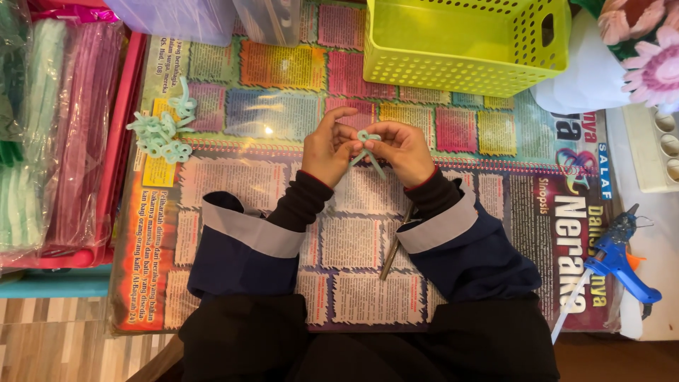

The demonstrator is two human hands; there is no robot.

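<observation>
My left hand (327, 146) and my right hand (404, 147) meet over the middle of a printed poster mat (283, 113). Between their fingertips they pinch a pale mint pipe cleaner (368, 144), bent into small loops at the top, with two loose ends hanging down. Both hands grip it at once, left from the left side, right from the right. Dark blue sleeves with grey cuffs cover my forearms.
A pile of finished mint loop shapes (163, 127) lies at the mat's left. A lime perforated basket (463, 44) stands at the back. A blue glue gun (621, 262) rests at right. Packets of pipe cleaners (56, 134) fill the left. A thin metal tool (394, 247) lies under my right wrist.
</observation>
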